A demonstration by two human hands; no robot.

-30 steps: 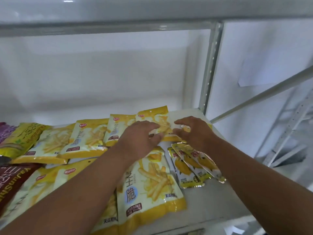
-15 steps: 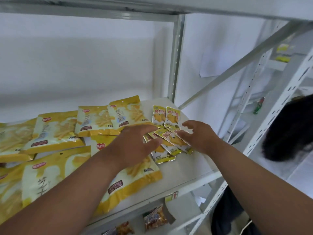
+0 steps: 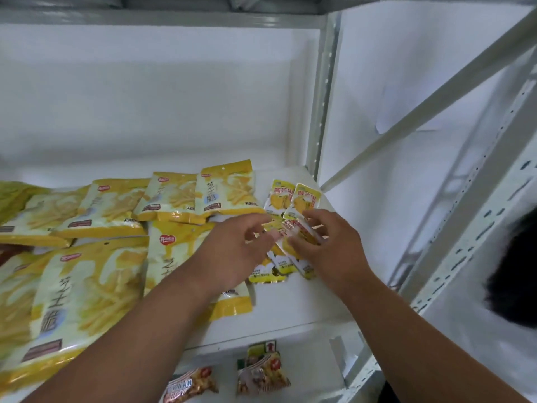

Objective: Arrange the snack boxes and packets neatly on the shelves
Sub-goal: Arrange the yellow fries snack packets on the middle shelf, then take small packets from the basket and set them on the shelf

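Several large yellow snack bags (image 3: 223,189) lie flat in two rows on the white shelf (image 3: 290,309). At its right end sit two small yellow packets (image 3: 302,200) side by side, with more small packets (image 3: 271,273) fanned out below them. My right hand (image 3: 328,245) pinches one small packet (image 3: 290,232) between thumb and fingers, lifted a little off the pile. My left hand (image 3: 235,251) hovers just left of it, fingers spread and curled, its fingertips close to the same packet, over a large bag.
A grey upright post (image 3: 321,94) and a diagonal brace (image 3: 421,109) stand at the shelf's right end. The shelf below holds two brownish snack packs (image 3: 261,370). A person's dark hair (image 3: 517,274) shows at the far right. A white wall lies behind.
The view has swung right and down a little. My right hand has picked one small packet up off the pile, and my left hand has opened beside it.
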